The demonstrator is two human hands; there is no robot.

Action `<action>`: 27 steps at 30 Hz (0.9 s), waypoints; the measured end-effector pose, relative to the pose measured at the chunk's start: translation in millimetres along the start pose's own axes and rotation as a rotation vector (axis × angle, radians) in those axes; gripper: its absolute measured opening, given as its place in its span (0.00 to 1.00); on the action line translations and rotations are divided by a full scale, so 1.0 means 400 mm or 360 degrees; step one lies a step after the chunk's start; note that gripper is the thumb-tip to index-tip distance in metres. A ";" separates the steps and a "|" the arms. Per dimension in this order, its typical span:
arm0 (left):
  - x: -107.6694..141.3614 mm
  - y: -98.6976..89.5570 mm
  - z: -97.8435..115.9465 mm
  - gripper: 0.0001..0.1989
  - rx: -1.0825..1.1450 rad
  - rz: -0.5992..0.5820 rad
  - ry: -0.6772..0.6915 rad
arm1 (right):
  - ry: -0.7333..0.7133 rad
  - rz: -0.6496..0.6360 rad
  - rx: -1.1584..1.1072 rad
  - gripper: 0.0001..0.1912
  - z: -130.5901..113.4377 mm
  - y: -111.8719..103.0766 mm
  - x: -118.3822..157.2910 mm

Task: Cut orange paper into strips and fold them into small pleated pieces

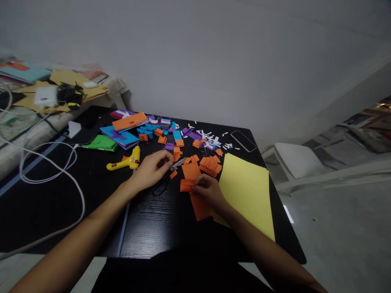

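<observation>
My left hand (154,167) is curled with thumb and fingers close together, its fingertips at a small orange paper piece (177,156); whether they grip it is unclear. Just right of those fingers lie scissors (177,165), blades pointing away to the right, black handles partly under the hand. Between the thumb and fingers of my right hand (209,189) is a folded orange paper strip (187,185). Beneath it rests a longer orange paper sheet (200,207). A pile of folded orange pieces (210,165) lies just beyond the right hand.
A yellow glue gun (125,163) lies left of my left hand. Yellow sheets (247,191) sit under my right forearm. Farther back are white paper scraps (209,138), blue folded pieces (148,131), colored paper packs (120,136) and a phone (243,141). A white cable (81,195) loops at left.
</observation>
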State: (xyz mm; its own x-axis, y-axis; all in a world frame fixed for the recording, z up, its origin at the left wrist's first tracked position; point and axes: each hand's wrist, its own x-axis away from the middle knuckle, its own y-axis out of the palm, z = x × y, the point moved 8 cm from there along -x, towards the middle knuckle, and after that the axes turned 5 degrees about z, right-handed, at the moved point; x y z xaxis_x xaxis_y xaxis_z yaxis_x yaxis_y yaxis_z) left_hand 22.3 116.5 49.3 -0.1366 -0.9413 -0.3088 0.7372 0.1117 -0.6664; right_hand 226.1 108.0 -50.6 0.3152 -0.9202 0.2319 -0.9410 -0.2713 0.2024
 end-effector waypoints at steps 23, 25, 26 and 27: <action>0.125 0.102 0.097 0.12 0.0008 -0.0106 0.0573 | -0.0049 0.0187 -0.0151 0.23 -0.022 -0.019 0.007; 0.126 0.099 0.103 0.11 0.0034 -0.0095 0.0587 | -0.0031 0.0187 -0.0142 0.23 -0.020 -0.018 0.007; 0.127 0.097 0.108 0.11 0.0045 -0.0088 0.0599 | -0.0018 0.0190 -0.0135 0.22 -0.018 -0.019 0.007; 0.128 0.096 0.113 0.11 0.0056 -0.0079 0.0612 | -0.0001 0.0189 -0.0126 0.22 -0.016 -0.019 0.007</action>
State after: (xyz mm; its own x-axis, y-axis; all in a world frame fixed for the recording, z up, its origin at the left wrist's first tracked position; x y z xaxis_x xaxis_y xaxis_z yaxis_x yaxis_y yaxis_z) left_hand 73.3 58.1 38.6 -0.4060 -0.7564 -0.5129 0.7447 0.0515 -0.6654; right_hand 235.1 109.1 -45.5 0.2020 -0.9447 0.2582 -0.9590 -0.1373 0.2479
